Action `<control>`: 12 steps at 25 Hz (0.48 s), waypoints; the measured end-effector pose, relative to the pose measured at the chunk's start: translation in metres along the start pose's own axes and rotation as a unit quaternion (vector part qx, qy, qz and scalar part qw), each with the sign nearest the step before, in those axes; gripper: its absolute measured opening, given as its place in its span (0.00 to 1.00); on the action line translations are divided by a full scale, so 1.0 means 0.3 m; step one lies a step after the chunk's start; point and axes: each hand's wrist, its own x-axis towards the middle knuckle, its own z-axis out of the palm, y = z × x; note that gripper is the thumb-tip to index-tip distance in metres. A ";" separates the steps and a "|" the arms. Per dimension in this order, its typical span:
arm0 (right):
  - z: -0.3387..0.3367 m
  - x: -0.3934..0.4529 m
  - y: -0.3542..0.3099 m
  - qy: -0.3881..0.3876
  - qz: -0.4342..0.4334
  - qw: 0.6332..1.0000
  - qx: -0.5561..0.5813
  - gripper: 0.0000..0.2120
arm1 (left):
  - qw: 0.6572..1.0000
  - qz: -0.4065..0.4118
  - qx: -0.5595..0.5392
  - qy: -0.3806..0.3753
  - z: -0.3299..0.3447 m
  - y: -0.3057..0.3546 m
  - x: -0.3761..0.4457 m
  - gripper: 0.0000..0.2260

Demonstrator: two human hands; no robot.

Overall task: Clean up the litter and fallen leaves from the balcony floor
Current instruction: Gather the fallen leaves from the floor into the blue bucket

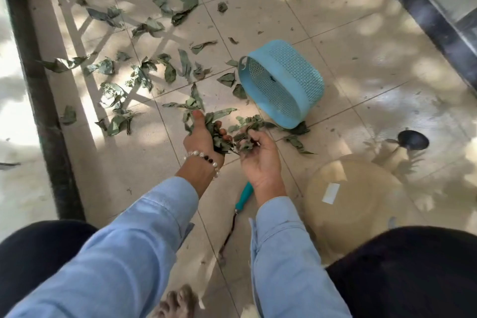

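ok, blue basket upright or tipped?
Tipped. The blue basket lies on its side on the floor tiles, open mouth facing left toward the leaves.

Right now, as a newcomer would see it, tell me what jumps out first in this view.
The eye lands on the two hands at centre: the left hand grips a bunch of dry leaves and the right hand holds a few more. Just beyond them a light blue perforated basket lies tipped on its side on the tiled floor. Scattered leaves cover the tiles to the left, up to the dark border.
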 end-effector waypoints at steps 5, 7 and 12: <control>0.294 -0.273 -0.097 0.028 -0.085 0.996 0.023 0.10 | 0.995 0.031 -0.032 0.086 0.169 0.108 -0.362 0.22; 0.440 -0.403 -0.187 0.020 -0.127 0.990 -0.056 0.13 | 0.998 0.037 -0.009 0.056 0.264 0.191 -0.534 0.24; 0.833 -0.802 -0.423 -0.003 -0.134 0.970 -0.201 0.10 | 0.995 0.052 0.083 0.021 0.477 0.457 -1.059 0.17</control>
